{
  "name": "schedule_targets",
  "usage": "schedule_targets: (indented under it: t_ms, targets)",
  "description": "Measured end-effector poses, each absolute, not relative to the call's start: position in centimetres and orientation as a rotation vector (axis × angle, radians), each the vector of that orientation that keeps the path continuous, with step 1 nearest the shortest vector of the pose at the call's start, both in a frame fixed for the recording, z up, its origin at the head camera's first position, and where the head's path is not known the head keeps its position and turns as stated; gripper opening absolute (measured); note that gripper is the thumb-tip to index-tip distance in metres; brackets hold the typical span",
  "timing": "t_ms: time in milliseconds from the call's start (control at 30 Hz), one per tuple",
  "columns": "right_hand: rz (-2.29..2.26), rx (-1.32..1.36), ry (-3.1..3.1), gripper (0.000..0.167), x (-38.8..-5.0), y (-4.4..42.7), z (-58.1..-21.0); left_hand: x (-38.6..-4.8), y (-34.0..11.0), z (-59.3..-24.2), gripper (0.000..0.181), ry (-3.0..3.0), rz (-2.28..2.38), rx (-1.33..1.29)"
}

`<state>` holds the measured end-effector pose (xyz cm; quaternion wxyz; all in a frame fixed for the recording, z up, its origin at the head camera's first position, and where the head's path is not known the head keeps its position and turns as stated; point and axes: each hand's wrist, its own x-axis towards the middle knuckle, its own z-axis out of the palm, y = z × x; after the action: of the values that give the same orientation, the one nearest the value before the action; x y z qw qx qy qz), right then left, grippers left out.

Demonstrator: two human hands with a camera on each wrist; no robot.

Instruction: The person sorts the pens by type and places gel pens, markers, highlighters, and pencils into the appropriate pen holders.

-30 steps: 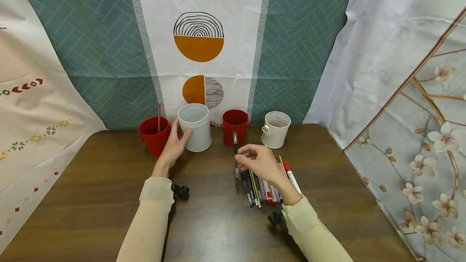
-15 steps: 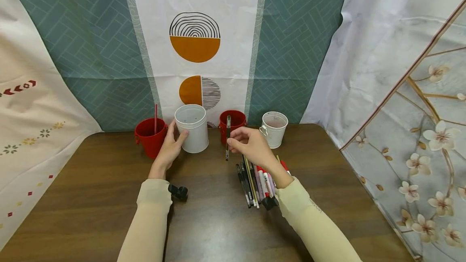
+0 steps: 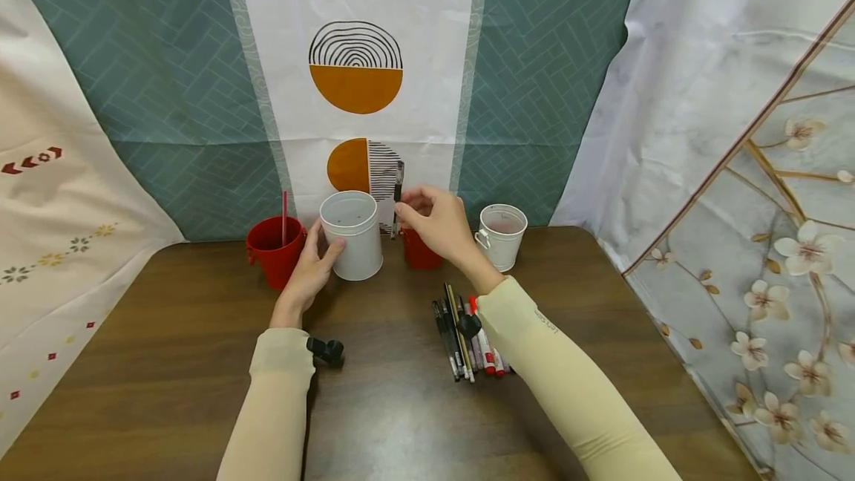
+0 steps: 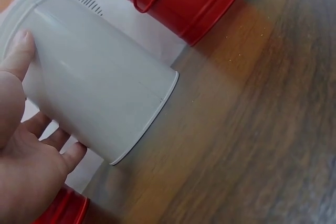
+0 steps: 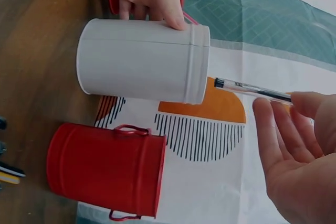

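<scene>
In the head view my left hand [image 3: 312,267] grips the side of a tall white metal pot [image 3: 354,247], thumb in front. The pot stands upright on the table; the left wrist view shows the fingers curled behind it. My right hand [image 3: 439,225] pinches a clear-barrelled black pen [image 3: 398,182] between thumb and fingers. The pen is upright, just right of the white pot's rim, in front of the wall cloth. In the right wrist view the pen [image 5: 247,89] points at the pot's mouth, apart from it. A red bucket [image 3: 421,252] is partly hidden behind the right hand.
Another red bucket [image 3: 272,262] with a pink stick in it stands beside the left hand. A small white bucket [image 3: 504,247] is at the right. Several pens, pencils and markers [image 3: 459,340] lie on the wooden table [image 3: 387,407], partly under the right forearm.
My right hand has lifted the pen from above the pile, up and to the left towards the white pot. The left hand keeps its grip on the pot.
</scene>
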<state>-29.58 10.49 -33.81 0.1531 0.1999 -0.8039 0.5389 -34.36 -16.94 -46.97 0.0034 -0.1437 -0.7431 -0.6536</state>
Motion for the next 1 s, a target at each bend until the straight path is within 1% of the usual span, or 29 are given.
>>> schedule_targets:
  t_ms: [133, 367, 767, 1000]
  targets:
    - [1.527, 0.554, -2.281, 0.018, -30.6, 9.5, -33.0, -34.1, -17.2, -46.6, 0.085, -2.351, -2.064, -0.437]
    - [1.544, 0.553, -2.243, 0.020, -32.1, 7.6, -32.1, -32.8, -16.8, -44.5, 0.086, -2.354, -2.101, -0.450]
    - [1.475, 0.529, -2.264, 0.017, -34.0, 4.7, -31.2, -33.2, -16.8, -45.4, 0.084, -2.309, -2.093, -0.468]
    - [1.485, 0.499, -2.354, 0.018, -34.9, 3.9, -32.1, -33.1, -16.6, -45.3, 0.083, -2.291, -2.127, -0.483]
